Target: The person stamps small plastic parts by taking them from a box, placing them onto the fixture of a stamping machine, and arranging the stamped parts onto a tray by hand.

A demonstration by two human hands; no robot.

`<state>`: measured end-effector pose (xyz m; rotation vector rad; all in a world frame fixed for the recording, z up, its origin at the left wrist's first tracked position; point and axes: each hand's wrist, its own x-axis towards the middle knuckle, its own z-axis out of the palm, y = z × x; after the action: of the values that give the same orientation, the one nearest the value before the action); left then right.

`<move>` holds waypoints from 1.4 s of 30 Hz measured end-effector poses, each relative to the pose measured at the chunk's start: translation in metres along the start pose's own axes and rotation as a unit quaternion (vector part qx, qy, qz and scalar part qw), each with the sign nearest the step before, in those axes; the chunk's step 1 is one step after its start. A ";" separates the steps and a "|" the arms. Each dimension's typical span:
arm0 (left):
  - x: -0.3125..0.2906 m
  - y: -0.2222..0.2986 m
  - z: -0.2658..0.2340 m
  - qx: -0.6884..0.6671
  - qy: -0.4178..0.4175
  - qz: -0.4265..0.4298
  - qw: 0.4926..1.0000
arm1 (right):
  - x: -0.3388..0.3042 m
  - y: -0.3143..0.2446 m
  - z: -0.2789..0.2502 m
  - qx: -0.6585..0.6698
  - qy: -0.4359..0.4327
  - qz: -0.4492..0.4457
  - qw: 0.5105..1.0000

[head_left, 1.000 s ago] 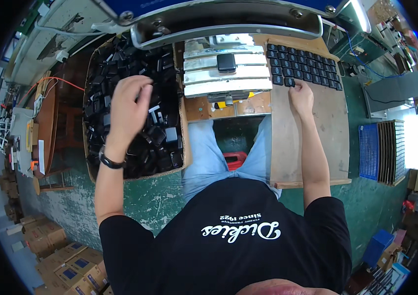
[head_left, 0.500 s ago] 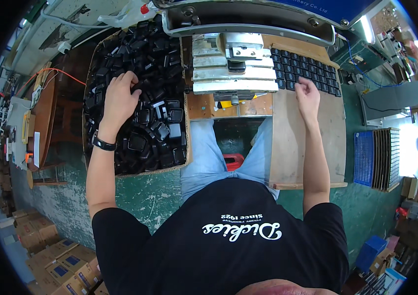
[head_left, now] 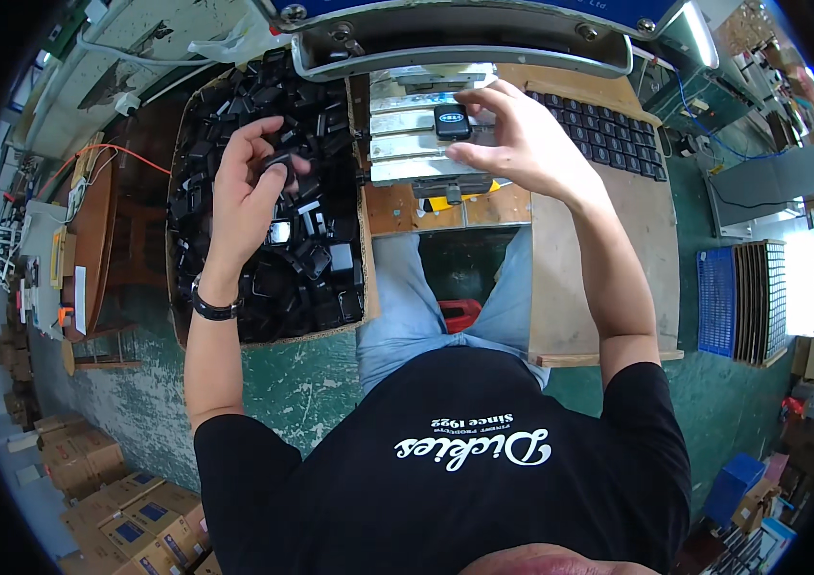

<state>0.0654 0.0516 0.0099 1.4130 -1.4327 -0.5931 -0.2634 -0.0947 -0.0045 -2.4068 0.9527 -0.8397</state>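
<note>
My left hand is over a carton of loose parts, its fingers closed on a small black plastic cap, partly hidden and blurred. At the machine's grooved metal bed, another black cap with a pale oval print on top sits on the fixture. My right hand reaches around that cap's right side, thumb near its front edge and forefinger by its back edge. Its fingers are spread, and whether they touch the cap is hard to tell.
A carton full of loose black caps stands at the left. Rows of printed caps lie on the wooden board at the right. Above the bed hangs the machine's metal frame. Blue crate and stacked trays stand beyond the board.
My right hand has moved left from the rows of caps to the machine bed, and its fingers have spread. The head over the fixture has cleared the cap. My left hand has lifted a cap.
</note>
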 end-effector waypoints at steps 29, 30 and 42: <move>0.026 0.010 0.135 0.355 -0.156 0.279 0.879 | -0.171 0.203 -0.011 0.079 0.215 0.430 0.873; 0.020 0.015 0.129 0.362 -0.151 0.270 0.879 | -0.168 0.211 -0.005 0.009 0.201 0.436 0.877; -0.011 -0.007 0.021 0.230 -0.085 0.082 0.966 | -0.163 0.265 -0.002 -0.141 0.126 0.415 0.890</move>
<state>0.0480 0.0542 -0.0081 1.6049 -1.8907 -0.2872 -0.4831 -0.1577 -0.2148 -1.7833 2.1102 -0.6979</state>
